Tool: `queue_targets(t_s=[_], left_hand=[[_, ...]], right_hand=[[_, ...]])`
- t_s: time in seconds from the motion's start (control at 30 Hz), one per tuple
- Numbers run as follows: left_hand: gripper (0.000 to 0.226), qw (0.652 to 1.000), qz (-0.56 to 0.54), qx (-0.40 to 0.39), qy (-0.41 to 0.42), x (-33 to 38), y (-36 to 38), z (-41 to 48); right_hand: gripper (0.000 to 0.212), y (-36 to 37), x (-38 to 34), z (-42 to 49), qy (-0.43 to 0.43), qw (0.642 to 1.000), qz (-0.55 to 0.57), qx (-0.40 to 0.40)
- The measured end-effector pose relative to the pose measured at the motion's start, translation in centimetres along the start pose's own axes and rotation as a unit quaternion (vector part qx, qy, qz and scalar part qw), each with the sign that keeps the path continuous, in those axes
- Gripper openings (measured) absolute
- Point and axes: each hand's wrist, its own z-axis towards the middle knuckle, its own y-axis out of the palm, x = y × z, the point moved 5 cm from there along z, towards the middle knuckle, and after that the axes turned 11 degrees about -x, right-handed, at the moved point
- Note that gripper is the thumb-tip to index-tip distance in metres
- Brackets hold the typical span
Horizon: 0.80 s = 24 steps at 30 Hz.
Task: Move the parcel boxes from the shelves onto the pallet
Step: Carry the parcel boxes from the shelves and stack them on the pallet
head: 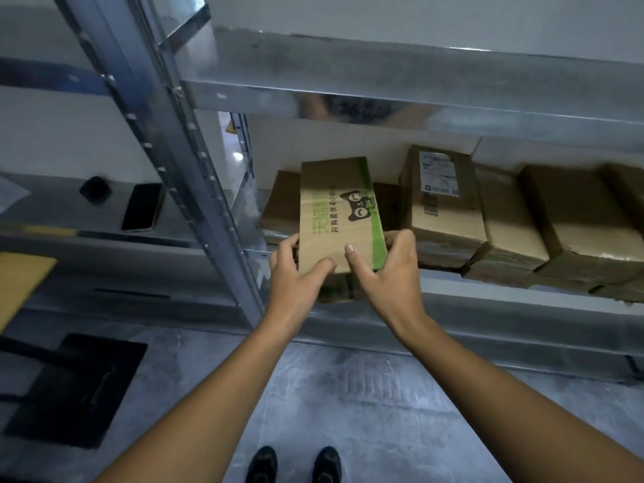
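Phone, black and slim (142, 206), lies on the far-left shelf; left hand (296, 273) and right hand (386, 270) grasp, fingers curled, the near end of the brown cardboard parcel box with green stripe and black cat print (334, 210), at the grey metal shelf's (453, 291) near edge; plain brown cardboard boxes (571, 221) sit to its right.

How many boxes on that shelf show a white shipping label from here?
1. The labelled box sits on the shelf, just right of the green-printed box gripped by the left hand and right hand. Other labels may face away or be hidden.
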Motion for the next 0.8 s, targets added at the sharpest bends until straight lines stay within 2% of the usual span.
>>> queue_targets(t_s=[0.13, 0.27, 0.43, 0.53, 0.8], left_hand=[[0.051, 0.996, -0.079, 0.030, 0.006, -2.8, -1.8, -4.0], [0.044, 0.990, -0.116, 0.071, 0.024, -5.3, -3.5, -7.8], [0.052, 0.987, -0.125, 0.098, 0.022, -7.9, -7.7, -11.8], [0.058, 0.983, -0.134, 0.121, 0.024, -8.9, -11.3, -14.1], [0.043, 0.964, -0.143, 0.220, 0.041, -11.5, -26.2, -23.3]], right_hand=[[0.056, 2.6, 0.7, -2.4, 0.000, 0.996, 0.078, -0.052], [0.075, 5.5, 0.2, -5.2, -0.015, 0.991, 0.096, -0.097], [0.063, 9.2, -2.7, -8.2, -0.046, 0.980, 0.102, -0.165], [0.060, 11.7, -5.4, -9.9, -0.060, 0.974, 0.109, -0.189], [0.064, 23.0, -16.9, -17.3, -0.114, 0.950, 0.134, -0.256]])
